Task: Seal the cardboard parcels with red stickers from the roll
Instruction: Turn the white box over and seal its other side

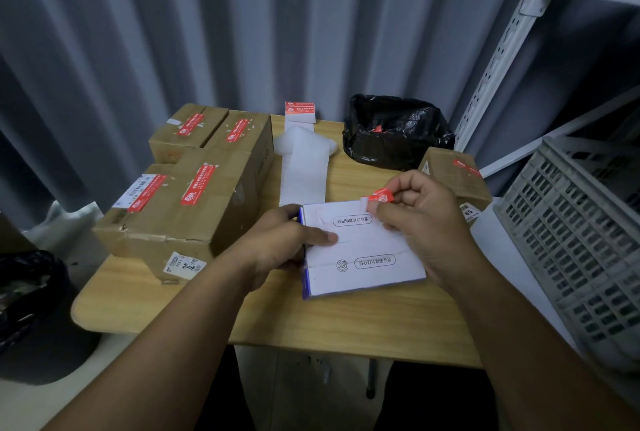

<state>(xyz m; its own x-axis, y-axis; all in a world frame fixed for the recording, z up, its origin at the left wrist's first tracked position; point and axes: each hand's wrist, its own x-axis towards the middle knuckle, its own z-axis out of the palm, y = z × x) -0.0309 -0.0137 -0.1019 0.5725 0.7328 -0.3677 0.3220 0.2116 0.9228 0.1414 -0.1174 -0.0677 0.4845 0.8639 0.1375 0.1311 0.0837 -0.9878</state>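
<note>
**Item: white parcel, sticker being applied at its far edge**

White parcel (pixel 360 250): flat cardboard box, white top, blue side walls, lying on the wooden table (pixel 311 320) near its front edge. The top carries two oval-framed lines of printed characters and a small crossed-out circle symbol. A flap seam runs across the middle.

Red sticker (pixel 380 196): small, red with white print. One end meets the box's far edge, and the other is lifted clear.

Right hand (pixel 426 223): thumb and forefinger pinch the sticker's raised end, other fingers curled, heel over the box's right side.

Left hand (pixel 277 240): grips the box's left edge, thumb laid flat on the top and fingers wrapped over the far-left corner.

Sticker roll (pixel 299 112): stands at the table's back edge. Its white backing strip (pixel 303 171) trails forward to the box.

Brown parcels (pixel 187 202): stacked at the left, each bearing red stickers. One more brown parcel (pixel 453 174) sits right, beside a black bag (pixel 394 129).

Grey crate (pixel 581 240): off the table, right.
</note>
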